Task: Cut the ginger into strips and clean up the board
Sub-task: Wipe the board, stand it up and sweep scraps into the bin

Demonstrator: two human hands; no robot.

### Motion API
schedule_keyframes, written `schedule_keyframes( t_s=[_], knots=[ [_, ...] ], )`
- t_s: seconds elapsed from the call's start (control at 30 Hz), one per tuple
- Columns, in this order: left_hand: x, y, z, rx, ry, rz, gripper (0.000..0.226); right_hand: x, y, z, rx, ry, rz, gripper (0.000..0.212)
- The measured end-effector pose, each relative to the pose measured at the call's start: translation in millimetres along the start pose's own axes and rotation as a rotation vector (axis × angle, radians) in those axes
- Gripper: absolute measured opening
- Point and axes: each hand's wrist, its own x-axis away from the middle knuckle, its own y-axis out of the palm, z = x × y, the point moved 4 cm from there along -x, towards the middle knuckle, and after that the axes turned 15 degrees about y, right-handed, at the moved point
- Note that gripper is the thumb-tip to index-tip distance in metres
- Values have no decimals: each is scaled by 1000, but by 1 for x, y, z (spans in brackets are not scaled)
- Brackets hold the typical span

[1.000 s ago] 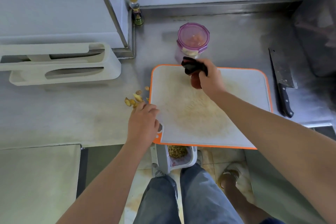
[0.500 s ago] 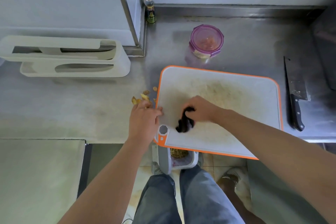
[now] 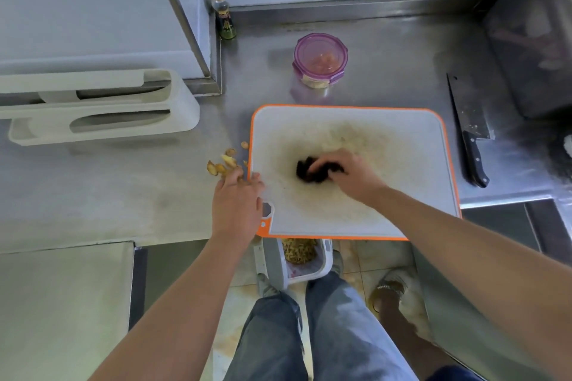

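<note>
We are at the clean-up: the orange-rimmed cutting board (image 3: 402, 164) lies on the steel counter (image 3: 123, 195), stained mid-board. Our right hand (image 3: 351, 175) clamps a dark cloth (image 3: 308, 172) onto it — our left hand (image 3: 236, 202), fingers loose, steadies its left edge. Next, we judge: the ginger scraps (image 3: 224, 162) just beside that edge.

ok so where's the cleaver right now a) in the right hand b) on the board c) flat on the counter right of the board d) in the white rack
c: the cleaver lies flat on the steel counter, right of the cutting board, while the right hand holds a dark cloth.
</note>
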Motion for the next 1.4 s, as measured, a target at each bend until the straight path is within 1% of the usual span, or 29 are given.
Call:
schedule_keyframes(
  t_s=[0.03, 0.1, 0.13, 0.17, 0.27, 0.3, 0.33, 0.37, 0.47, 0.5, 0.57, 0.63, 0.67, 0.7, 0.73, 0.77, 0.83, 0.87, 0.9, 0.93, 1.0, 1.07, 1.13, 1.17, 1.2, 1.23, 1.3, 1.37, 1.4],
  knots=[
    [1, 1, 1, -4, 15, -22, 37, 10, 8, -2, 62, -14, -85, 46],
    [2, 3, 2, -40, 45, -68, 38, 24, 18, -2, 114, 16, -279, 39],
    [4, 3, 3, -62, 55, -87, 38, 28, 18, -3, 108, 37, -320, 39],
    [6, 2, 4, -82, 66, -95, 36, 29, 15, -5, 64, 52, -293, 41],
    [17, 2, 7, -146, 102, -100, 32, 15, 3, -18, -236, 46, -16, 48],
    [21, 3, 8, -161, 118, -120, 34, 8, 3, -24, -278, 23, 54, 49],
    [25, 4, 9, -162, 128, -132, 36, 2, 6, -31, -277, -4, 85, 50],
    [29, 5, 9, -163, 131, -133, 38, -3, 13, -36, -238, -29, 79, 51],
    [33, 7, 8, -175, 121, -146, 46, -5, 37, -41, 39, -81, 23, 56],
    [33, 8, 8, -180, 118, -158, 48, 0, 41, -40, 98, -103, -16, 55],
    [32, 9, 7, -187, 113, -176, 50, 17, 47, -33, 146, -125, -188, 49],
    [31, 8, 6, -179, 106, -172, 49, 39, 45, -20, 174, -54, -357, 41],
    [32, 9, 7, -173, 101, -177, 48, 49, 42, -14, 200, -3, -411, 38],
    [32, 10, 8, -169, 97, -187, 48, 56, 37, -8, 229, 37, -426, 37],
    [31, 11, 9, -169, 95, -195, 47, 58, 31, -4, 228, 74, -391, 36],
    [31, 12, 11, -172, 92, -198, 46, 58, 22, -1, 171, 118, -311, 36],
    [31, 12, 14, -193, 81, -201, 46, 54, 5, 0, -60, 174, -85, 43],
    [31, 13, 16, -209, 74, -209, 46, 53, -1, 1, -146, 169, 20, 46],
    [31, 13, 18, -221, 68, -215, 47, 53, -1, 1, -170, 159, 89, 47],
    [31, 13, 19, -225, 66, -222, 47, 54, 3, 3, -131, 148, 122, 49],
    [33, 11, 22, -222, 71, -229, 48, 63, 19, 8, -5, 124, 89, 50],
    [35, 11, 24, -220, 72, -234, 49, 78, 33, 10, 57, 121, -50, 45],
    [36, 10, 24, -222, 73, -243, 51, 91, 38, 8, 53, 144, -205, 37],
    [36, 10, 24, -222, 74, -244, 52, 93, 36, 6, -3, 163, -226, 35],
    [36, 11, 24, -221, 73, -246, 52, 92, 31, 4, -89, 186, -193, 34],
    [36, 11, 23, -221, 69, -251, 53, 88, 24, 2, -190, 206, -117, 35],
    [36, 11, 23, -234, 63, -265, 54, 74, 10, 1, -322, 196, 85, 44],
    [37, 11, 23, -250, 64, -269, 56, 58, 9, 2, -259, 165, 209, 53],
    [37, 11, 22, -253, 65, -268, 56, 53, 13, 2, -204, 166, 223, 56]
  ],
)
